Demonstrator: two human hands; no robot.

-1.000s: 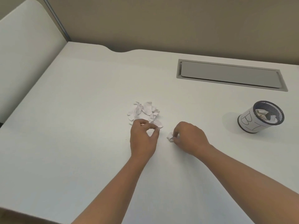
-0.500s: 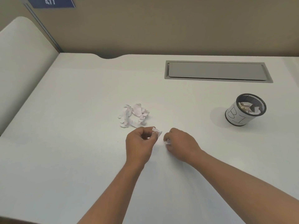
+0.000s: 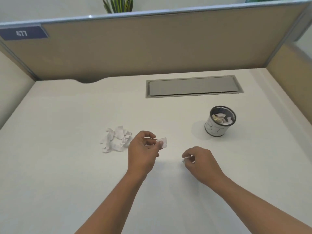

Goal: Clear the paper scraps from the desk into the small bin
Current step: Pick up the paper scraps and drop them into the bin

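A heap of paper scraps (image 3: 116, 139) is placed near the middle of the desk (image 3: 67, 166). The small bin (image 3: 213, 130) is set well to its right, near the right edge, with scraps in it. A cable hatch (image 3: 194, 86) is let in by the far edge. Between heap and bin, a scrap (image 3: 163, 142) is pinched in the left hand (image 3: 141, 149) and a smaller scrap (image 3: 184, 159) in the right hand (image 3: 200, 163).

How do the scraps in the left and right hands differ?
The left scrap shows broad and white past the fingertips of the left hand; the right scrap is only a sliver under the right hand. The left scrap is close beside the pile; the right scrap is well apart from it. Both are white paper, pinched.
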